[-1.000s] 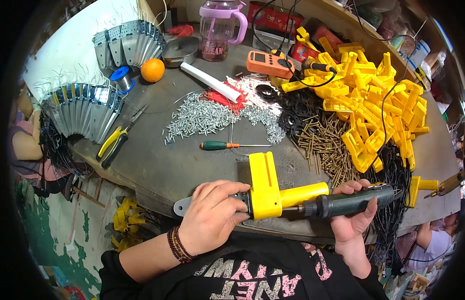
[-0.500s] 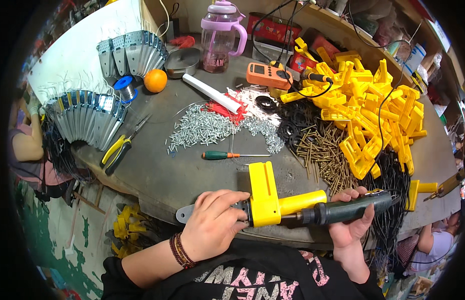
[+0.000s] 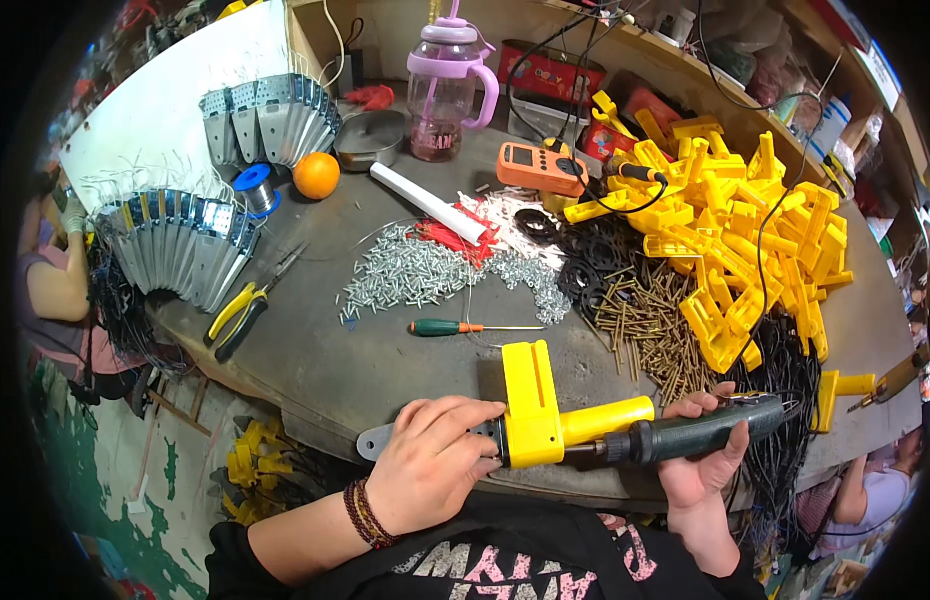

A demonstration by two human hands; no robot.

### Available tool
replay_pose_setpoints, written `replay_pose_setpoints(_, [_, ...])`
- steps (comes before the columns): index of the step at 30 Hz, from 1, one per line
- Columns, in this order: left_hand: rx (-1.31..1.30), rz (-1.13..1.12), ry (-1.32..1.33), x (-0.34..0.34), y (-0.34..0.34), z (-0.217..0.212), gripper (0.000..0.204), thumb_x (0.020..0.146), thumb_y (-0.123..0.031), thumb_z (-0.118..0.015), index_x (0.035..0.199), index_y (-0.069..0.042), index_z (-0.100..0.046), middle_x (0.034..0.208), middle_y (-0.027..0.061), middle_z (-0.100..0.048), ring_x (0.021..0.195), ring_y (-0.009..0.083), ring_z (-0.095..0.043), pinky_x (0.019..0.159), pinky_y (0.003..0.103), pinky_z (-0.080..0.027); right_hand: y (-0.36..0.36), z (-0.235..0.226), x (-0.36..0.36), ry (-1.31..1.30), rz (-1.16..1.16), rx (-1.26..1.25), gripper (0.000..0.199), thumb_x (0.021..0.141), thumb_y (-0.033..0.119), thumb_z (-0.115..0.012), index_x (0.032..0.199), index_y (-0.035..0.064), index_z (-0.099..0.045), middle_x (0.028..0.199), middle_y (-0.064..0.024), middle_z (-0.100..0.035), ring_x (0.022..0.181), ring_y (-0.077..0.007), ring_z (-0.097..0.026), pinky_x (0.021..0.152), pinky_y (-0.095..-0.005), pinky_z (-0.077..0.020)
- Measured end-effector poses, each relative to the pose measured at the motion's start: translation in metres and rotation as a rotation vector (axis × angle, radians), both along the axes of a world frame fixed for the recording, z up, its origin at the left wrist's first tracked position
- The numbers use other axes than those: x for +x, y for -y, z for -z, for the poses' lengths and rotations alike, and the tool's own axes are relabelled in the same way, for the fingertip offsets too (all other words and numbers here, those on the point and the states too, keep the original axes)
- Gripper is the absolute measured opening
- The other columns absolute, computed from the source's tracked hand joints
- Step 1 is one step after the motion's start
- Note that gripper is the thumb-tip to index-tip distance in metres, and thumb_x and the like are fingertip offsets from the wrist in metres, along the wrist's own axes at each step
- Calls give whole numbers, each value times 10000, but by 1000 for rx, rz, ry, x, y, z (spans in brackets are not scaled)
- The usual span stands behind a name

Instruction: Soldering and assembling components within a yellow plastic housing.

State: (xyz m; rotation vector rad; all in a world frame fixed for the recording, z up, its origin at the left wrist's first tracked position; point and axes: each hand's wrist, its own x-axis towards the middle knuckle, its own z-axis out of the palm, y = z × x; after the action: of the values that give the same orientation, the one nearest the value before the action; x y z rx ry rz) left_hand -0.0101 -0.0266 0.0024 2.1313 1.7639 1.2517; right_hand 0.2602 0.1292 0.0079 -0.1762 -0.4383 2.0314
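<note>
At the near edge of the worktop (image 3: 320, 350), left hand (image 3: 430, 470) gripping a grey plate (image 3: 374, 443) beside a yellow part (image 3: 531, 405), right hand (image 3: 697, 480) clasping a dark green power screwdriver (image 3: 690, 436).

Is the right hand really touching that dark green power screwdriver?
Touching. The head view shows the right hand cupped around the power screwdriver, with the thumb lying against its dark body.
</note>
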Motion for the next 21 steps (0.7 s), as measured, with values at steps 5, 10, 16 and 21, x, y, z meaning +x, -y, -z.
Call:
replay_pose_setpoints(5, [-7, -12, 20, 2, 2, -2, 294, 648, -22, -781, 891, -66, -621, 1202, 121, -602, 1082, 317, -581, 904, 442, -429, 0, -1, 1, 4, -2, 4, 440, 746, 174, -835, 1121, 162, -606, 1003, -35, -603, 979, -198, -536, 997, -355, -419])
replay_pose_setpoints(10, [2, -8, 35, 2, 1, 1, 301, 637, -28, -792, 883, -69, -623, 1199, 120, -604, 1081, 322, -580, 899, 440, -433, 1, -4, 0, -1, -11, -2, 401, 742, 165, -838, 1069, 150, -606, 1001, -35, -596, 982, -204, -538, 998, -357, -421])
replay_pose_setpoints(16, [26, -42, 25, 3, -1, -1, 302, 615, -35, -806, 852, -68, -622, 1144, 108, -605, 1024, 330, -573, 875, 436, -441, 5, -9, -2, -5, 9, 4, 390, 739, 163, -839, 1050, 148, -605, 986, -24, -569, 984, -202, -532, 999, -358, -422])
replay_pose_setpoints(21, [43, -25, 55, 2, -1, 2, 276, 615, -49, -812, 811, -77, -620, 927, 72, -589, 868, 295, -571, 843, 433, -440, 7, -8, -2, -1, -4, -9, 380, 729, 152, -845, 1027, 148, -608, 982, -18, -558, 986, -201, -528, 1005, -354, -420])
